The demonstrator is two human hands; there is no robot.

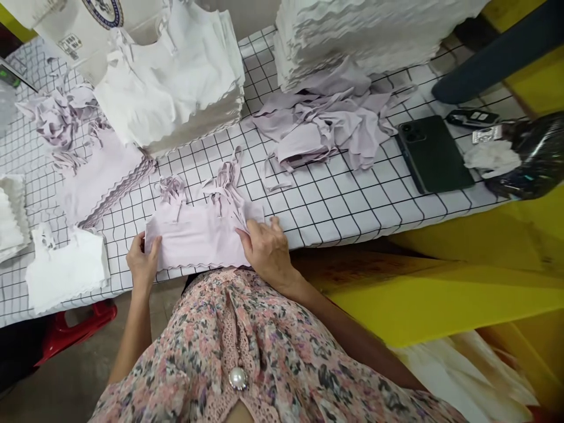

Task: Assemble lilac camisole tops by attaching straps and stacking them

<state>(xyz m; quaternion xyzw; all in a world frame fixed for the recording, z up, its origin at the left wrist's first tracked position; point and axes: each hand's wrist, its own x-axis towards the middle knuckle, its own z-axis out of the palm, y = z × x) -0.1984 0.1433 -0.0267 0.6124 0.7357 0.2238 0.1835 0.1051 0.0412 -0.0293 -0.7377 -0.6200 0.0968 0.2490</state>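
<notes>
The right hand (267,252) hides a corner of the lilac top (198,241); the white stack (352,35) (top edge) runs off.

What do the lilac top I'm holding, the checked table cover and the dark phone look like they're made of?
Lilac top: thin, soft knit, probably stretchy synthetic; matte, it drapes and has scalloped hems. Checked table cover: likely wipeable vinyl or coated cloth; printed grid, lies smooth. Dark phone: glass or plastic back, smooth, slightly glossy.
</notes>
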